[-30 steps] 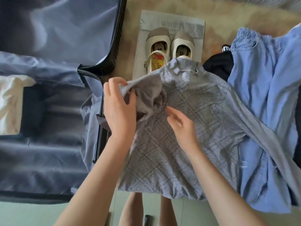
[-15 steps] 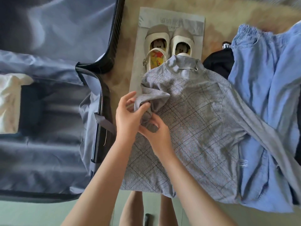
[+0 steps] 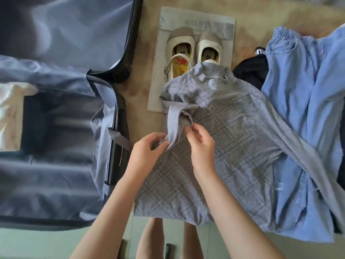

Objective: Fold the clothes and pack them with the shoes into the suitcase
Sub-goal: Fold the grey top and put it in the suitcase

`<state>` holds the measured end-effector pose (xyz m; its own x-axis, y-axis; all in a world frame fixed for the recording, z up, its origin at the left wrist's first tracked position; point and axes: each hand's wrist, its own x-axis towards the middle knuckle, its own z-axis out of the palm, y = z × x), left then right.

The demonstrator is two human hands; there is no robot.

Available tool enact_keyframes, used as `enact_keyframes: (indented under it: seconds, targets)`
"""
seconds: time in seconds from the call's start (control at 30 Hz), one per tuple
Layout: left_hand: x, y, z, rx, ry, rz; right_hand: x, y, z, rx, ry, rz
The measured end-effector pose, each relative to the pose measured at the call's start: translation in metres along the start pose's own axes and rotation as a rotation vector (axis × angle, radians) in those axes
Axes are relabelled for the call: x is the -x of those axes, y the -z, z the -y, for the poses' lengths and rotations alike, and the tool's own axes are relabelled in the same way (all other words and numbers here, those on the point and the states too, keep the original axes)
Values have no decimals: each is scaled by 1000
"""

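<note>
since half a second ago the grey sleeve (image 3: 175, 124) has been drawn out of its bunch and now lies as a flat band down the left part of the sweater; both hands have slid lower with it. the open suitcase (image 3: 56, 174) fills the left side, its blue-grey lining showing and a white cloth (image 3: 11, 116) at the far left edge. pale blue jeans (image 3: 302, 109) are spread on the right, with the sweater's other sleeve lying across them. the grey checked sweater (image 3: 233, 146) lies flat between suitcase and jeans, collar pointing away from the person. beyond the collar a grey dust bag (image 3: 197, 19) lies on the beige rug (image 3: 261, 17), with the pair of cream shoes (image 3: 182, 42) on it, their heels partly under the collar. a black garment (image 3: 250, 73) sits between shoes and jeans. the left hand (image 3: 147, 152) pinches the sleeve's cuff end with curled fingers. the right hand (image 3: 201, 141), fingers also curled, nips the sleeve's right edge just beside it.
</note>
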<state>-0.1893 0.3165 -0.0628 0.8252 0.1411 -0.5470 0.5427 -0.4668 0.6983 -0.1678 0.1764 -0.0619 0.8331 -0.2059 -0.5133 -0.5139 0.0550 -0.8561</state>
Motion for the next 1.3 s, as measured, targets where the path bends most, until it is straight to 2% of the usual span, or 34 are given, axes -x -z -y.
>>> enact_keyframes:
  seconds: [0.07, 0.2, 0.3, 0.4, 0.5, 0.53, 0.6, 0.67, 0.73, 0.83, 0.87, 0.93, 1.0, 1.1, 1.2, 1.3]
  targets:
    - [-2, 2, -4, -47, -36, -97, 1, 1, 2, 5, -17, 24]
    - [-6, 11, -25, 159, -57, -366, 2, 3, 9, -73, -46, 20]
    - [-9, 15, -43, 226, -98, -459, 10, 4, 10, -94, -43, 65]
    - [-9, 10, -52, 251, -47, -373, 20, 5, 14, -99, -19, 161]
    - [-4, -1, -50, 456, 111, -176, 28, 6, 17, -95, -16, 267]
    - [-1, -4, -50, 545, 162, -98, 30, 6, 17, -54, -25, 263]
    - [3, -12, -49, 654, 220, 24, 30, 13, 12, 45, -24, 150]
    - [6, -19, -45, 608, 215, 44, 27, 28, 4, 104, 1, -24]
    - [4, -26, -33, 387, 164, -48, 20, 47, -1, 144, 6, -180]
    - [-1, -34, -12, -28, 57, -138, -3, 81, -20, 279, -105, -291]
    - [-2, -36, -6, -103, 45, -163, -13, 91, -27, 386, -141, -333]
    - [-7, -37, 0, -110, 61, -216, -27, 105, -35, 562, -128, -398]
    - [-11, -40, 3, -92, 85, -217, -36, 106, -31, 637, -32, -413]
    - [-12, -47, 9, -151, 97, -200, -45, 84, -8, 709, 225, -293]
    - [-8, -47, 11, -173, 108, -329, -60, 45, 13, 907, 528, -97]
    - [-4, -45, 10, -139, 100, -435, -78, 6, 25, 1077, 827, 12]
